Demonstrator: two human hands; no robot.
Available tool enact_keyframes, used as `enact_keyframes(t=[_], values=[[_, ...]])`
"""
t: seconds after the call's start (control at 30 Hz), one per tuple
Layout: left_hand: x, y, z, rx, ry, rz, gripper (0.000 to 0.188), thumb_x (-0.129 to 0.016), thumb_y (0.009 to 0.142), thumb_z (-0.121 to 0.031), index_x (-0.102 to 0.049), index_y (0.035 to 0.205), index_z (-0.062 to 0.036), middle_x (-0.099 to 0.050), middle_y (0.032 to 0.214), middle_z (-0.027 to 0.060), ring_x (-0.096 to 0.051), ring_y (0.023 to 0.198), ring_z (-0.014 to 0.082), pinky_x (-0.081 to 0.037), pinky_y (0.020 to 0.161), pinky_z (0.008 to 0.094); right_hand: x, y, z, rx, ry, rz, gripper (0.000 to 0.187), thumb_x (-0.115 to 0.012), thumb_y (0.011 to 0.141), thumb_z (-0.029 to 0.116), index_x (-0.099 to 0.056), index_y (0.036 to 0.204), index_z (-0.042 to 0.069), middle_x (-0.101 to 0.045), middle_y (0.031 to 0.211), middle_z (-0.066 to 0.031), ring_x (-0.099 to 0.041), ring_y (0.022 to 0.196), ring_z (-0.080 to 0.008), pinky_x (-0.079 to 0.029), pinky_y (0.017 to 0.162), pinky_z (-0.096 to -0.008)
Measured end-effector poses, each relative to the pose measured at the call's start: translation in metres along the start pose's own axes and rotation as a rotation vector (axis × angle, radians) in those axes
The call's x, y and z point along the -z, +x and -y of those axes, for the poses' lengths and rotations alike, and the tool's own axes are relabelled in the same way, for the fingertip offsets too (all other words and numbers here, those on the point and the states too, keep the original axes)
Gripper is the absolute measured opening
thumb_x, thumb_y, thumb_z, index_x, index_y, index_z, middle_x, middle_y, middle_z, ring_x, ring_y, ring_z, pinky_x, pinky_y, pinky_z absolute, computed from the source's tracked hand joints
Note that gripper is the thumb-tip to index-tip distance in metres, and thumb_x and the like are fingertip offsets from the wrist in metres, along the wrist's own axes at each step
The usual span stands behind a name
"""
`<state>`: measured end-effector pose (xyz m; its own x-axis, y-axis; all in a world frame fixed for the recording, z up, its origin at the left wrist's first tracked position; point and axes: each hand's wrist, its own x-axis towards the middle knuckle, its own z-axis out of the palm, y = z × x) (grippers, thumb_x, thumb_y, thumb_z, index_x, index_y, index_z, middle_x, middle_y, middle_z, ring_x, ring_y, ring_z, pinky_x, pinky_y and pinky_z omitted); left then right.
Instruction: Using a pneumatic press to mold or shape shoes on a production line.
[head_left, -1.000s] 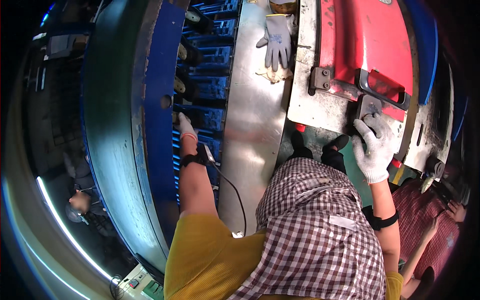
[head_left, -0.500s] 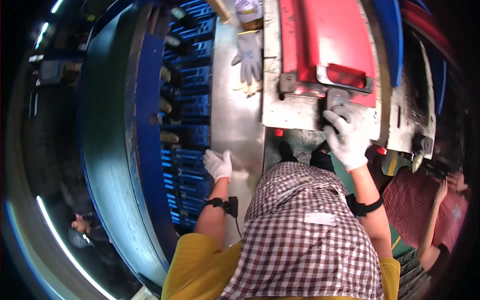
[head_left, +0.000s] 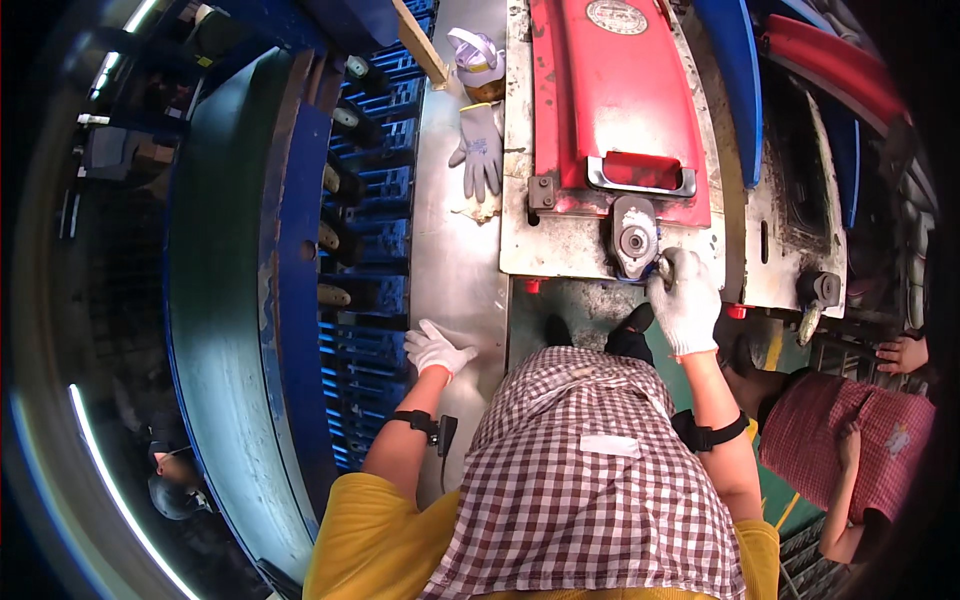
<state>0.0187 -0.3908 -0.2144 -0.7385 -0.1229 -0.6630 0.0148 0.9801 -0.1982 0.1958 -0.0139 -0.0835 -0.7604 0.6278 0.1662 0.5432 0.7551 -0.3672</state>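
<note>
My right hand (head_left: 686, 302), in a white knit glove, is closed at the front edge of a machine with a red lid (head_left: 640, 110). Its fingers wrap round the handle of a grey metal latch (head_left: 634, 237), and the glove hides most of that handle. Just above the latch, the lid carries a metal pull handle (head_left: 640, 180) and lies down on its pale, worn base plate (head_left: 560, 245). My left hand (head_left: 438, 350), also gloved in white, rests with fingers spread on the metal ledge (head_left: 455, 270), holding nothing.
Left of the ledge, a blue rack (head_left: 370, 385) carries several shoe-like forms, with a green conveyor belt (head_left: 215, 300) beyond. A grey glove (head_left: 481, 150) and a lilac respirator mask (head_left: 477, 55) lie on the ledge. A similar machine (head_left: 790, 230) and a co-worker (head_left: 835, 440) are at right.
My right hand has drawn back from the top of the latch to its lower right side, uncovering the latch. My left hand stays on the ledge; the view has shifted slightly.
</note>
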Motion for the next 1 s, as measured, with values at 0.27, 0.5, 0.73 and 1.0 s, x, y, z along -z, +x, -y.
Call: enact_keyframes(t=[0.27, 0.5, 0.73, 1.0], values=[[0.02, -0.014, -0.039, 0.024, 0.094, 0.134, 0.153, -0.089, 0.065, -0.067, 0.005, 0.168, -0.003, -0.007, 0.17, 0.0374, -0.017, 0.158, 0.0532, -0.023, 0.127, 0.0553, 0.005, 0.03, 0.003, -0.073, -0.026, 0.189, 0.023, -0.076, 0.077, 0.028, -0.071, 0.09, 0.009, -0.074, 0.09, -0.016, -0.072, 0.086, -0.0365, -0.056, 0.078, -0.0462], [0.015, -0.005, -0.047, 0.057, 0.131, 0.16, 0.154, -0.09, 0.066, -0.066, 0.007, 0.167, -0.0012, -0.007, 0.17, 0.0368, -0.019, 0.157, 0.0542, -0.025, 0.126, 0.0573, -0.001, 0.027, -0.003, -0.039, -0.06, 0.154, 0.024, -0.077, 0.076, 0.028, -0.068, 0.087, 0.008, -0.072, 0.089, -0.0157, -0.071, 0.085, -0.0368, -0.055, 0.077, -0.0473], [0.013, -0.008, -0.043, 0.024, 0.143, 0.149, 0.154, -0.088, 0.066, -0.068, 0.005, 0.167, 0.0013, -0.009, 0.169, 0.0385, -0.02, 0.155, 0.0557, -0.026, 0.125, 0.0584, -0.004, 0.025, -0.002, -0.042, -0.04, 0.102, 0.019, -0.077, 0.076, 0.025, -0.07, 0.087, 0.011, -0.071, 0.086, -0.0158, -0.071, 0.085, -0.0362, -0.055, 0.077, -0.0444], [-0.008, -0.018, -0.025, -0.086, 0.086, 0.027, 0.14, -0.082, 0.076, -0.07, -0.002, 0.169, -0.0038, -0.009, 0.169, 0.0379, -0.015, 0.156, 0.0583, -0.02, 0.125, 0.0618, 0.0, 0.028, 0.004, -0.124, -0.068, 0.153, 0.02, -0.077, 0.076, 0.025, -0.071, 0.087, 0.01, -0.073, 0.086, -0.0155, -0.071, 0.084, -0.0368, -0.056, 0.078, -0.0461]])
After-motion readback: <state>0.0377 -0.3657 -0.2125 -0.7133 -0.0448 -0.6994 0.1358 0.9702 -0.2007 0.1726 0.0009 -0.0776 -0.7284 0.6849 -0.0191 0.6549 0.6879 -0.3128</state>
